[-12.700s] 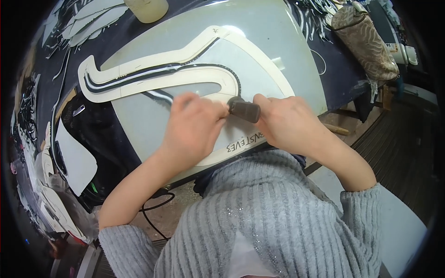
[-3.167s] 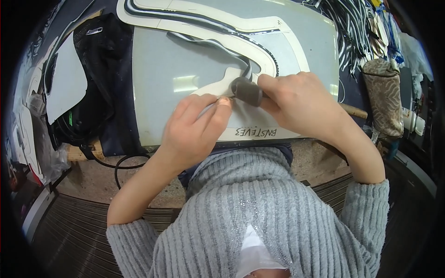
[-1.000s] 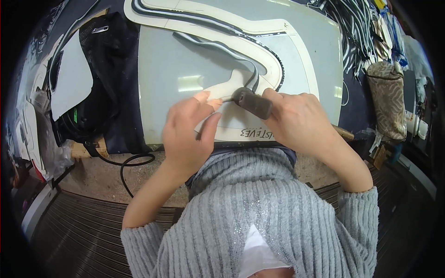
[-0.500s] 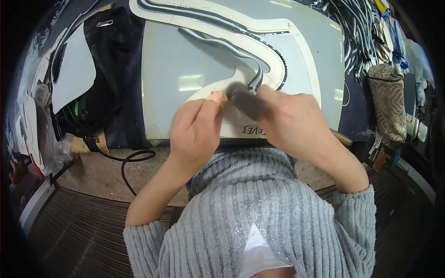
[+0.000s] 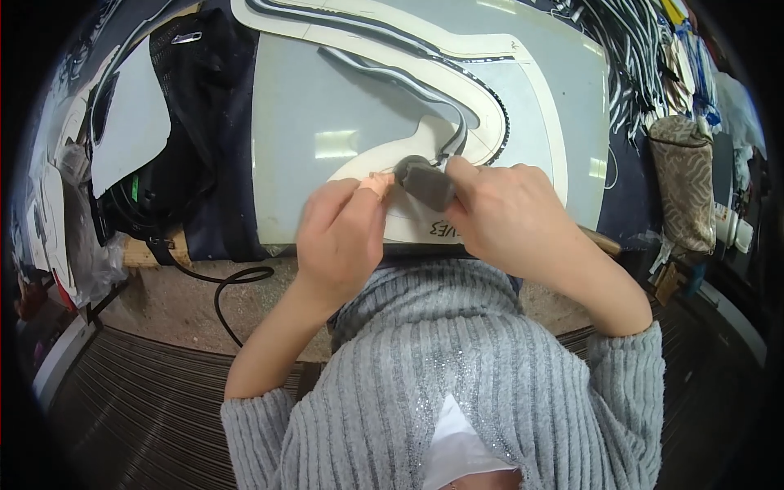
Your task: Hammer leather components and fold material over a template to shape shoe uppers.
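My right hand [image 5: 514,214] grips what looks like a small hammer [image 5: 429,188] with a dark grey head; most of its handle is hidden in the fist. The head is over a cream curved template [image 5: 380,158] lying on a smooth grey board [image 5: 298,102]. Left of the head, my left hand [image 5: 339,241] is closed, thumb and fingers pressed together, with peach-coloured tape around one fingertip. Anything pinched there is hidden. A grey, white and black strip [image 5: 394,72] loops across the board and ends near the head. Similar dark edging [image 5: 384,34] lines the template's outer curve.
Black mesh material [image 5: 208,98] with a zipper and a pale cut piece [image 5: 135,122] lie left of the board. Bundled strips [image 5: 625,61] hang at the far right, above a patterned pouch [image 5: 684,184]. A black cable [image 5: 245,278] dangles off the table's front edge.
The hammer, blurred by motion before, now shows sharply with its head a little lower. The board and template sit slightly further right in the picture.
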### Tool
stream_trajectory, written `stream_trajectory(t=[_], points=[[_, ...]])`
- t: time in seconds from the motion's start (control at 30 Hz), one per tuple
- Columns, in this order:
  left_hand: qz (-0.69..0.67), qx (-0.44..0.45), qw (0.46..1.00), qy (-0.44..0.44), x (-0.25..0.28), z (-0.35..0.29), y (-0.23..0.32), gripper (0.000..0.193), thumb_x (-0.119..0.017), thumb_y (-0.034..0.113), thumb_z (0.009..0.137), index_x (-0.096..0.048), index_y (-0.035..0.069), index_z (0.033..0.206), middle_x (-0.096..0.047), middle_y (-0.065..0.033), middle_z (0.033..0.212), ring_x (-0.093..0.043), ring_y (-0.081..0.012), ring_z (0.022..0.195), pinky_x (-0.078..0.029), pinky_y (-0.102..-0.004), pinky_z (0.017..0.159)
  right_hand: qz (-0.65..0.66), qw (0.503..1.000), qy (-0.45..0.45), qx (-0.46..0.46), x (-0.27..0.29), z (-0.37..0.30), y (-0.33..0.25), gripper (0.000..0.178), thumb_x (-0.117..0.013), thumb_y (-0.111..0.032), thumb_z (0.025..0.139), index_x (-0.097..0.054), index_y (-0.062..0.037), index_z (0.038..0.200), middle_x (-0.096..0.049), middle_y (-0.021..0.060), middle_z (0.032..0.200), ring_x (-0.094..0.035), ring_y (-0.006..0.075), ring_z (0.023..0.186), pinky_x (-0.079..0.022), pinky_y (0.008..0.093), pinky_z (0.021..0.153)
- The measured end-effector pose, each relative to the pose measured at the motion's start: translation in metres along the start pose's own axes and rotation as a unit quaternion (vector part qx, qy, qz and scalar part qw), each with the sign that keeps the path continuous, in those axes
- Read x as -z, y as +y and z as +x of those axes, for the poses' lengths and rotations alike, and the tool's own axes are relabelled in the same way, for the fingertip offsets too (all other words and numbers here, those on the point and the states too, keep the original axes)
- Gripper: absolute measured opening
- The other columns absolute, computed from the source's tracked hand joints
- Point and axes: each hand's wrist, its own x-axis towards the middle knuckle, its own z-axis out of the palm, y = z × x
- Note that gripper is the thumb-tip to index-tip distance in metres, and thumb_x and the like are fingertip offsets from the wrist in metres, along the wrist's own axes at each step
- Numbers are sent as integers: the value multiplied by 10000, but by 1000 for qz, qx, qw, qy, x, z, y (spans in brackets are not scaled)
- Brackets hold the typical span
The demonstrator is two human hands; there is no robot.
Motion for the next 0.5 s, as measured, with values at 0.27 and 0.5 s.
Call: stream_trajectory(t=[0.27,0.5], points=[[-12,-23,999,21,-3,0,-4,452,-735,-124,787,-535,-27,1180,-685,-158,977,-646,-287,856,-549,-325,682,-2,1000,5,19,1,12,6,296,-601,-274,955,-562,5,864,-599,154,574,-629,351,554,-493,422,515],[-48,12,997,67,-7,-7,-3,404,-741,-69,765,-614,21,1138,-633,-129,984,-619,-294,824,-501,-361,708,-20,999,-29,20,3,14,1,342,-583,-302,964,-583,15,838,-635,161,608,-653,348,582,-516,422,538]])
